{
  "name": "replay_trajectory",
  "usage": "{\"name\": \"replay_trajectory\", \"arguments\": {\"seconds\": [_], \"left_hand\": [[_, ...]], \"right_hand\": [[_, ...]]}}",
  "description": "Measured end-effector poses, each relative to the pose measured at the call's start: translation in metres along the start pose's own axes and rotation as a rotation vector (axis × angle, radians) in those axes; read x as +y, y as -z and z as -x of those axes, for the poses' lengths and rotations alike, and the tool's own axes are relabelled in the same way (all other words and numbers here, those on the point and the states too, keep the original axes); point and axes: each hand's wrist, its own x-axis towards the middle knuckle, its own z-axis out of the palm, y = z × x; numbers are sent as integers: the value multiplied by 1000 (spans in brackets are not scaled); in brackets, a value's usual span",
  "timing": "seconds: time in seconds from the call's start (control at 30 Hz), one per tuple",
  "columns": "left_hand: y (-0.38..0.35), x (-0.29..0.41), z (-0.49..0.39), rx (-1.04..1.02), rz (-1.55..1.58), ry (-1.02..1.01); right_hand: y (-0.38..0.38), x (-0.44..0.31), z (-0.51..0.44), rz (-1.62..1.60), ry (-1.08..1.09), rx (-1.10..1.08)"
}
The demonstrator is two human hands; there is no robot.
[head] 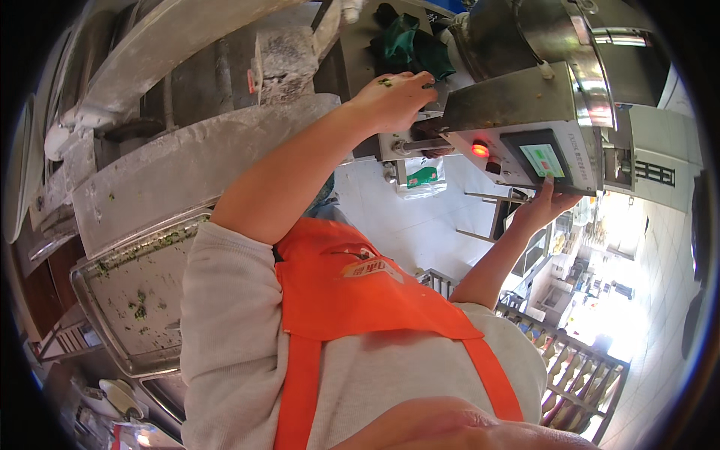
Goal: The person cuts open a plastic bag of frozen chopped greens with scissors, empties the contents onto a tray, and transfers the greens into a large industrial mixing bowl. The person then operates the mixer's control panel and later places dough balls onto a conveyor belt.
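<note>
My left hand (398, 101) hangs in the air beside a metal control box, with green bits on its back. Its fingers are bent, and whether they hold anything cannot be told. My right hand (545, 207) is at the lower edge of the control panel (467, 143), one fingertip on the lit touchscreen (541, 160) and the other fingers apart under the edge. A glowing red button (480, 149) and a black knob (493, 165) sit left of the screen. Behind the box stands a steel drum-shaped machine part (506, 34). I wear an orange apron (360, 298).
A floury metal machine (185, 163) fills the left. Below it lies a metal tray (84, 292) with green scraps. Dark green cloth or gloves (402, 42) lie at the top. A white and green bag (421, 177) is on the floor side, and a metal rack (613, 388) stands lower right.
</note>
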Motion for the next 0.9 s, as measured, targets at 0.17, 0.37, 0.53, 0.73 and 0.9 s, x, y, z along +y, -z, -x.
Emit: {"name": "replay_trajectory", "arguments": {"seconds": [0.17, 0.37, 0.53, 0.73, 0.9], "left_hand": [[-1, 2, 0, -18, -13, 23], [12, 0, -2, -46, 8, 29], [9, -1, -3, -75, 4, 41], [9, 0, -3, -82, 6, 37], [13, 2, -3, -154, 8, 80]], "right_hand": [[2, 3, 2, -45, -28, -6], [16, 27, -12, -129, 42, -90], [-1, 7, -2, -85, 61, -102], [-2, 11, -7, 0, 89, -45], [4, 10, -6, -18, 59, -98]]}}
